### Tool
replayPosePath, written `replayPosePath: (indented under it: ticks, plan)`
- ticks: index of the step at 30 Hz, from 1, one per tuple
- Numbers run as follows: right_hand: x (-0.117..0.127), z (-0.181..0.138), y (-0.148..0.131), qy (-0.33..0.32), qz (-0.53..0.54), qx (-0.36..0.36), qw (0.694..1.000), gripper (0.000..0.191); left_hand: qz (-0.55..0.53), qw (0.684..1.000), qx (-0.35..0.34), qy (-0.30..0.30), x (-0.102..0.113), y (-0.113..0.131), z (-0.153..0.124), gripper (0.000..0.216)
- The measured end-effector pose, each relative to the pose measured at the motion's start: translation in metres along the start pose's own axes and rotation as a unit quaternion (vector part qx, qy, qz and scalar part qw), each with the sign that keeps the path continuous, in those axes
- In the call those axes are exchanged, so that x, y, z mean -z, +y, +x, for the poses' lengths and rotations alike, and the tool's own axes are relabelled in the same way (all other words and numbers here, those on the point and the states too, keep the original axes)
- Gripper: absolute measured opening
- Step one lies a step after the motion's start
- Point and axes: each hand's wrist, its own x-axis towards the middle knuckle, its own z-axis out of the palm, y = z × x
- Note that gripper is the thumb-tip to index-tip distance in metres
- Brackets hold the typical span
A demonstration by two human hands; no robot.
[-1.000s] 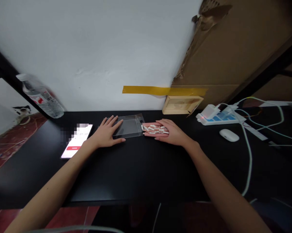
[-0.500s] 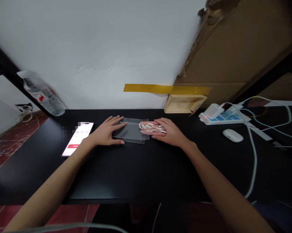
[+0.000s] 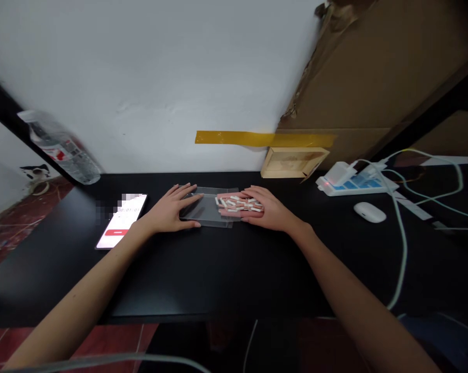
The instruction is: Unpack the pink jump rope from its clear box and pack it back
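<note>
A clear plastic box point(image 3: 204, 210) lies flat on the black table point(image 3: 226, 269) near the wall. My left hand point(image 3: 171, 210) rests on its left end, fingers spread flat on top and thumb along the near edge. My right hand point(image 3: 263, 210) lies palm up at the box's right opening, fingers flat and reaching into it. Several small white pieces point(image 3: 237, 203) lie heaped on those fingers, inside the mouth of the box.
A phone point(image 3: 121, 220) with a lit screen lies left of my left hand. A plastic bottle point(image 3: 62, 147) leans at the far left. A small wooden box point(image 3: 294, 161), a power strip point(image 3: 352, 184) with cables and a white mouse point(image 3: 369, 212) sit to the right.
My right hand has slid left with the white pieces, from outside the box's right opening to inside it. The box has dropped flatter under my left hand.
</note>
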Motion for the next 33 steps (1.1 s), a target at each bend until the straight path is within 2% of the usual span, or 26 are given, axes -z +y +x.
replayPosePath:
  ticks: [5, 11, 13, 16, 19, 22, 26, 28, 30, 31, 33]
  plan:
    - [0.002, 0.000, -0.001, 0.007, 0.039, 0.007, 0.999, 0.064, 0.007, 1.000, 0.016, 0.002, 0.000, 0.004, 0.001, 0.086]
    - [-0.005, 0.000, -0.005, 0.052, 0.125, -0.007, 0.991, 0.055, 0.015, 0.999, 0.039, 0.007, -0.003, 0.009, 0.002, 0.086]
    - [-0.010, 0.001, -0.006, 0.063, 0.167, -0.034, 0.983, 0.054, 0.016, 0.999, 0.047, 0.012, -0.004, 0.010, 0.002, 0.086]
    - [-0.019, 0.005, -0.008, 0.096, 0.202, -0.114, 0.968, 0.049, 0.013, 0.999, 0.047, 0.015, -0.006, 0.012, 0.003, 0.084]
    - [-0.030, 0.007, -0.010, 0.120, 0.168, -0.166, 0.964, 0.053, 0.013, 0.999, 0.034, 0.011, -0.008, 0.020, 0.005, 0.083]
    - [-0.037, 0.009, -0.010, 0.116, 0.126, -0.166, 0.971, 0.060, 0.020, 0.999, 0.029, 0.015, -0.010, 0.030, 0.007, 0.083]
    - [-0.042, 0.013, -0.012, 0.138, 0.213, -0.181, 0.950, 0.068, 0.027, 0.999, 0.030, 0.019, -0.011, 0.038, 0.009, 0.083]
    - [-0.038, 0.016, -0.011, 0.149, 0.275, -0.187, 0.931, 0.073, 0.021, 0.999, 0.030, 0.017, -0.011, 0.038, 0.009, 0.082]
    - [-0.028, 0.017, -0.007, 0.144, 0.293, -0.176, 0.929, 0.072, 0.015, 0.999, 0.030, 0.014, -0.011, 0.037, 0.010, 0.082]
    - [-0.020, 0.016, -0.004, 0.136, 0.278, -0.162, 0.937, 0.070, 0.012, 0.999, 0.030, 0.013, -0.010, 0.036, 0.010, 0.082]
    - [0.000, 0.010, 0.006, 0.065, 0.230, -0.118, 0.964, 0.064, 0.009, 0.999, 0.028, 0.011, -0.010, 0.034, 0.010, 0.081]
